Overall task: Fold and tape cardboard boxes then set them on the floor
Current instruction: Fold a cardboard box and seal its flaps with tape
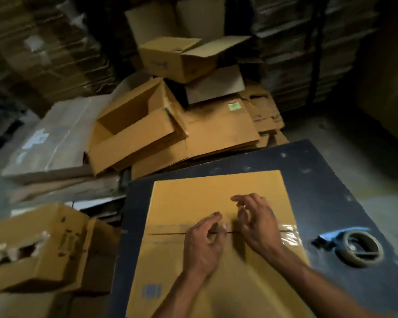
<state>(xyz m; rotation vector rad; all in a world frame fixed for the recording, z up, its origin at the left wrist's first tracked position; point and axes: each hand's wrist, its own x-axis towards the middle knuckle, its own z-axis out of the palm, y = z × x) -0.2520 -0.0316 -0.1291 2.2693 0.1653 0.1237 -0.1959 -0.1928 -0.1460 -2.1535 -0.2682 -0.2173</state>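
We see through one head-worn wide-angle camera, looking forward and steeply down, close over the dark bench (319, 180), both forearms entering from 6 o'clock, piled boxes (147, 125) farther off toward 12 o'clock, edges bowed and blurred, no second view.

Two bare forearms in view, entering from the bottom edge. No sleeve cuffs showing; uncovered from frame edge to wrist. Left hand (203, 245) bare: no glove, ring or band visible. Right hand (256, 222) likewise bare, with a faint dark marking across its back, too blurred to read. Wrists bare, no watch or bracelet. Fingertips softened by motion blur; nails not discernible.
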